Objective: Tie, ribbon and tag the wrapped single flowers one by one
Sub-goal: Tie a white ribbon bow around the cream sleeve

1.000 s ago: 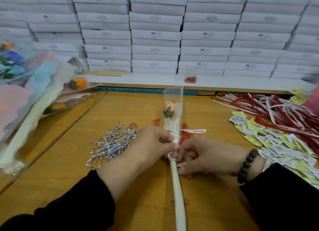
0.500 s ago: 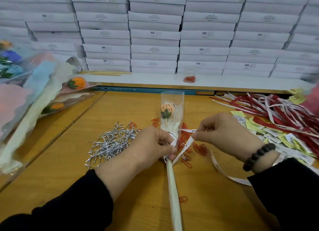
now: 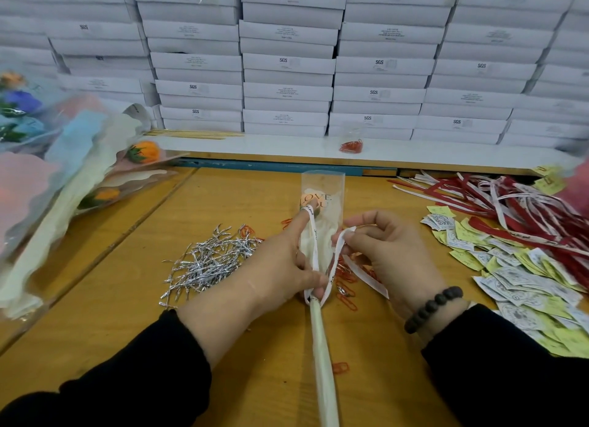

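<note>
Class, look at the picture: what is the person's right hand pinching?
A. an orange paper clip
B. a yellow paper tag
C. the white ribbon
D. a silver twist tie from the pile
C: the right hand pinches the white ribbon beside the wrapped flower; the silver ties and yellow tags lie untouched on the table.

Colours on the orange-brown wooden table (image 3: 127,315)

White ribbon (image 3: 338,254) with dark lettering; cream wrapped flower (image 3: 322,347) stem; silver twist ties (image 3: 207,261) left; red and white ribbons (image 3: 510,203) far right; yellow and white tags (image 3: 522,277) right.
</note>
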Demonstrator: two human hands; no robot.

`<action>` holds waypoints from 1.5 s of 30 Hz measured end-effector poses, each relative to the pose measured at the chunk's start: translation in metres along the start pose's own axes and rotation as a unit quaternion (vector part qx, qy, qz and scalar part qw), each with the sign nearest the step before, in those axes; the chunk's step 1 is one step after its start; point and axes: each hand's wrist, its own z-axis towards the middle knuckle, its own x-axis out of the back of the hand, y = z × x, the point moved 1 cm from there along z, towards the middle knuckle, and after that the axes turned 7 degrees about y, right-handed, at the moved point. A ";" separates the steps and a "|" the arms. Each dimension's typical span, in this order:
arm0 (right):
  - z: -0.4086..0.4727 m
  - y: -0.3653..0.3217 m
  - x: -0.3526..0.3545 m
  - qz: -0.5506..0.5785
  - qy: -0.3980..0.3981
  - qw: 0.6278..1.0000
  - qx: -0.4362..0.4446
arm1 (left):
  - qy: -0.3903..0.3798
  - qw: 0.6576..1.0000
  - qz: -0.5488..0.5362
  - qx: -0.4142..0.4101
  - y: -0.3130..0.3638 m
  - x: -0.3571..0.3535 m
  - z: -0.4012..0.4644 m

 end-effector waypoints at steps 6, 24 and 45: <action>0.000 0.003 -0.004 0.199 -0.023 0.972 -0.120 | 0.012 1.000 0.015 0.000 -0.002 0.000 0.002; -0.001 0.011 -0.011 0.035 -0.130 0.991 -0.015 | -0.020 0.999 -0.021 -0.019 0.000 0.009 0.002; -0.004 0.010 -0.014 0.005 -0.102 0.995 0.000 | 0.066 0.996 -0.036 -0.041 -0.001 0.012 0.004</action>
